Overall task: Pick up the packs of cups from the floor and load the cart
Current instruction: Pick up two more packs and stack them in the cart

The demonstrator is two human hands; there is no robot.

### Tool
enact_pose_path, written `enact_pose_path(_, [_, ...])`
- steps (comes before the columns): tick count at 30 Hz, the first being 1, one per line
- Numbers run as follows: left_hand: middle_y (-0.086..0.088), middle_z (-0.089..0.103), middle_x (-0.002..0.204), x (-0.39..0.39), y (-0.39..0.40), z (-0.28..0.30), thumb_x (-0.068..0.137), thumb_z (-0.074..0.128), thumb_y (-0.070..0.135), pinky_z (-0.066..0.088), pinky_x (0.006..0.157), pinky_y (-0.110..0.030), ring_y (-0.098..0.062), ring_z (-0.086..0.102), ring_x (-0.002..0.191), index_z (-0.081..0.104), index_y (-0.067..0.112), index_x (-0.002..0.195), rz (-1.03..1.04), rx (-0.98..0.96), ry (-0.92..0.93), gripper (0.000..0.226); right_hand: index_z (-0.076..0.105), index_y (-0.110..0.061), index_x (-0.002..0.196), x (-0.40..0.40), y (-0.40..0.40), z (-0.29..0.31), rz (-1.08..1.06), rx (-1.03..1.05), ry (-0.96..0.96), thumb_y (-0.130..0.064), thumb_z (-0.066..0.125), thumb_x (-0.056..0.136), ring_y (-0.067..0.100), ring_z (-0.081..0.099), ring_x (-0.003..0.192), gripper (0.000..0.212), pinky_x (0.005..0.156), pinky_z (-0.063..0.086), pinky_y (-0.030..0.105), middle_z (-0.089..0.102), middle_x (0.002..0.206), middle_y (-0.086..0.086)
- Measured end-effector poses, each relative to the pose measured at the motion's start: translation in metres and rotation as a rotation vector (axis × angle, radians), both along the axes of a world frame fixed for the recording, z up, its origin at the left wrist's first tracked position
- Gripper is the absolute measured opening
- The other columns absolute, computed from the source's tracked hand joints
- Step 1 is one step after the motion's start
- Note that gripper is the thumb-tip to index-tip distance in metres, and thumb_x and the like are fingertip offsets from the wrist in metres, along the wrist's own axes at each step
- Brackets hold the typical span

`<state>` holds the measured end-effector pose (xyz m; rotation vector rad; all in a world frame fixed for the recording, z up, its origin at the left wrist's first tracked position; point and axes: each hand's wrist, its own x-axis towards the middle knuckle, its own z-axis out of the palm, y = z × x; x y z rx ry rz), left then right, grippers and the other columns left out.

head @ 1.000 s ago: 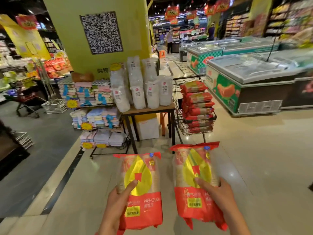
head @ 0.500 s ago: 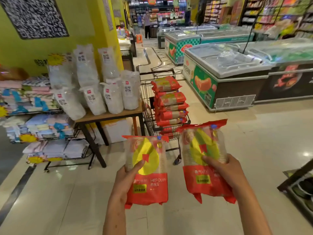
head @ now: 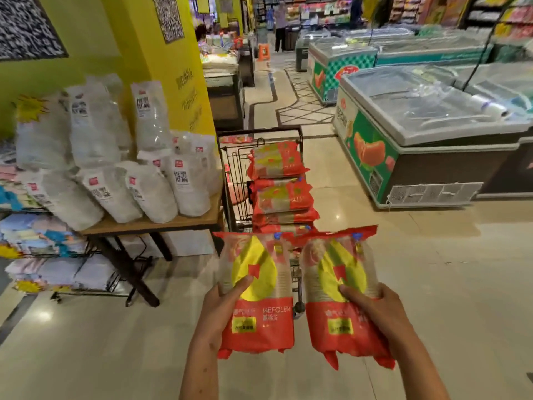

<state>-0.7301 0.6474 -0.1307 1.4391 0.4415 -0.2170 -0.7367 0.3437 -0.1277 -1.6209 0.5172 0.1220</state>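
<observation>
I hold two red-and-yellow packs of cups side by side at chest height. My left hand point(head: 220, 308) grips the left pack point(head: 256, 293) by its left edge, thumb on the yellow patch. My right hand point(head: 375, 310) grips the right pack point(head: 341, 295) by its right edge. Straight ahead, just beyond the packs, stands the black wire cart point(head: 233, 180). Several packs of the same kind point(head: 281, 180) are stacked in it, rising above its rim. The cart's near end and wheels are partly hidden behind the held packs.
A wooden table point(head: 161, 223) piled with white bags point(head: 150, 183) stands left of the cart, against a yellow pillar point(head: 161, 82). A chest freezer point(head: 427, 145) lies to the right. Shiny beige floor point(head: 432, 284) spreads around. A person point(head: 280, 27) stands far down the aisle.
The cart and table have grown larger and closer as I walked toward them. Both packs stay held in front of me, now overlapping the cart's near end.
</observation>
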Motion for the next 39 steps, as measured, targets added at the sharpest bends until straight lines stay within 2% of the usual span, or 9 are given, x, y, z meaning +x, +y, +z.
enact_pose_path(6, [-0.009, 0.081, 0.095, 0.119, -0.042, 0.003, 0.081, 0.083, 0.038, 0.063, 0.071, -0.042, -0.029, 0.078, 0.085, 0.072, 0.022, 0.115, 0.133, 0.010, 0.005, 0.039, 0.071, -0.017, 0.097, 0.129, -0.039, 0.004, 0.069, 0.054, -0.017, -0.026, 0.088, 0.074, 0.019, 0.077, 0.070, 0.031, 0.061, 0.059, 0.029, 0.080, 0.078, -0.001])
enact_pose_path(17, [0.001, 0.072, 0.086, 0.350, -0.084, -0.058, 0.067, 0.083, 0.063, 0.056, 0.090, -0.043, -0.022, 0.068, 0.089, 0.068, 0.022, 0.097, 0.355, 0.027, 0.079, 0.054, 0.069, -0.017, 0.108, 0.402, -0.098, -0.011, 0.273, -0.042, 0.055, -0.039, 0.093, 0.065, 0.025, 0.078, 0.080, 0.054, 0.076, 0.064, 0.046, 0.080, 0.091, 0.003])
enact_pose_path(20, [-0.003, 0.060, 0.065, 0.388, -0.088, -0.059, 0.078, 0.083, 0.051, 0.051, 0.072, -0.043, -0.025, 0.060, 0.071, 0.064, 0.020, 0.075, 0.383, 0.064, 0.095, 0.036, 0.068, -0.020, 0.108, 0.469, -0.099, 0.000, 0.349, -0.069, 0.062, -0.039, 0.092, 0.067, 0.023, 0.078, 0.079, 0.051, 0.073, 0.064, 0.044, 0.080, 0.092, 0.002])
enact_pose_path(22, [-0.006, 0.069, 0.066, 0.406, -0.090, -0.055, 0.086, 0.081, 0.035, 0.054, 0.059, -0.033, -0.029, 0.067, 0.061, 0.073, 0.014, 0.082, 0.437, 0.044, 0.112, 0.023, 0.068, -0.021, 0.105, 0.511, -0.096, 0.006, 0.414, -0.073, 0.043, -0.037, 0.090, 0.070, 0.021, 0.078, 0.076, 0.045, 0.068, 0.063, 0.039, 0.080, 0.090, 0.001])
enact_pose_path(27, [0.006, 0.078, 0.071, 0.439, -0.105, -0.049, 0.083, 0.080, 0.039, 0.055, 0.049, -0.018, -0.008, 0.075, 0.061, 0.073, 0.021, 0.098, 0.612, 0.108, 0.107, 0.024, 0.070, -0.019, 0.104, 0.619, -0.085, 0.010, 0.603, -0.092, 0.048, -0.035, 0.087, 0.074, 0.023, 0.078, 0.075, 0.039, 0.067, 0.060, 0.035, 0.080, 0.085, 0.001])
enact_pose_path(31, [0.005, 0.081, 0.086, 0.453, -0.134, -0.057, 0.077, 0.081, 0.048, 0.062, 0.073, -0.035, -0.014, 0.078, 0.079, 0.076, 0.022, 0.104, 0.811, 0.093, 0.142, 0.038, 0.072, -0.014, 0.104, 0.708, -0.070, 0.008, 0.870, -0.081, 0.097, -0.031, 0.084, 0.077, 0.027, 0.078, 0.078, 0.035, 0.076, 0.060, 0.039, 0.080, 0.087, 0.007])
enact_pose_path(34, [-0.002, 0.081, 0.094, 0.468, -0.160, -0.059, 0.072, 0.086, 0.050, 0.062, 0.085, -0.048, -0.023, 0.079, 0.086, 0.075, 0.019, 0.111, 1.044, 0.037, 0.203, 0.050, 0.075, -0.007, 0.104, 0.779, -0.057, 0.007, 1.083, -0.115, 0.097, -0.035, 0.088, 0.069, 0.025, 0.077, 0.075, 0.047, 0.066, 0.061, 0.034, 0.079, 0.089, 0.012])
enact_pose_path(37, [-0.006, 0.080, 0.101, 0.488, -0.187, -0.055, 0.064, 0.087, 0.062, 0.058, 0.092, -0.056, -0.029, 0.078, 0.092, 0.076, 0.020, 0.113, 1.200, 0.018, 0.234, 0.066, 0.075, -0.003, 0.105, 0.843, -0.047, 0.007, 1.225, -0.136, 0.116, -0.054, 0.095, 0.051, 0.037, 0.072, 0.084, 0.077, 0.080, 0.059, 0.058, 0.073, 0.101, 0.030])
enact_pose_path(39, [-0.009, 0.080, 0.100, 0.504, -0.205, -0.049, 0.061, 0.088, 0.064, 0.059, 0.091, -0.056, -0.032, 0.078, 0.091, 0.075, 0.016, 0.113, 1.268, -0.042, 0.275, 0.072, 0.077, -0.013, 0.104, 0.878, -0.042, 0.014, 1.309, -0.151, 0.081, -0.058, 0.091, 0.057, 0.036, 0.076, 0.087, 0.067, 0.087, 0.059, 0.057, 0.078, 0.094, 0.017])
